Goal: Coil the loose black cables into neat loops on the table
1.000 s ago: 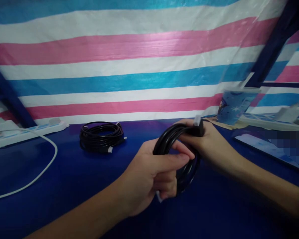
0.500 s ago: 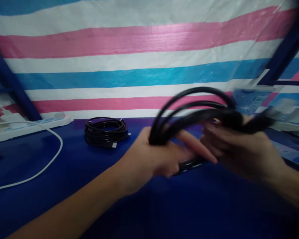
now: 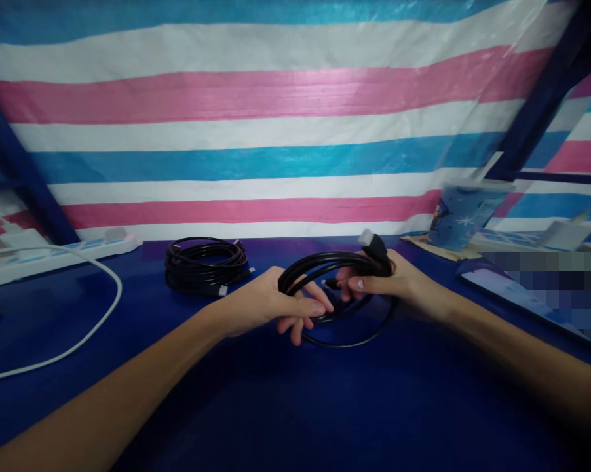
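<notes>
Between my hands is a coiled black cable, its loops spread in a ring just over the blue table. My left hand grips the left side of the coil, thumb across the loops and fingers partly extended beneath. At the right side, my right hand pinches the loops close to a plug with a pale capped tip that points up. One loop hangs lower at the front, near the table. A second coiled black cable lies to the left of my left hand, with light-coloured connector ends showing.
A white power strip and a white cord occupy the left. On the right are a blue packet, a flat tablet-like object and more white items. A striped sheet hangs behind the blue table.
Both hands have lowered the cable coil toward the table. My right hand has drawn left, and the plug, formerly pointing right, now points up. The second coil stays put.
</notes>
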